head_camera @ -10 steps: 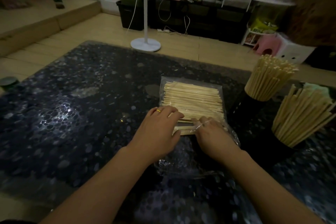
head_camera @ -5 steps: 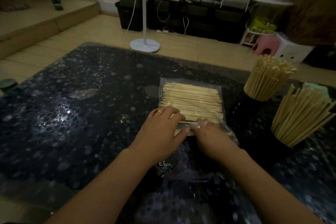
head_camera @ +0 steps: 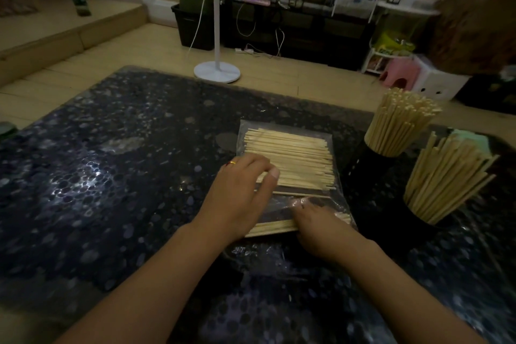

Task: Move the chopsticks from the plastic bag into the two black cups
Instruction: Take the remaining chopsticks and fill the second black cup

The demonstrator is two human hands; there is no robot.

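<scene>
fingers of the left hand (head_camera: 237, 198) lie nearly straight, pressing the chopsticks (head_camera: 290, 159) through the clear plastic bag (head_camera: 333, 145) on the dark table (head_camera: 97, 176); the right hand (head_camera: 321, 227), palm down inside the bag's mouth, curls around a small bundle; two black cups (head_camera: 360, 165) of upright chopsticks stand to the right.

Two black cups (head_camera: 360, 159) (head_camera: 418, 220) – both crammed with chopsticks (uncountable) – one plastic bag (head_camera: 287, 131), two hands (head_camera: 240, 198) (head_camera: 321, 229).
</scene>
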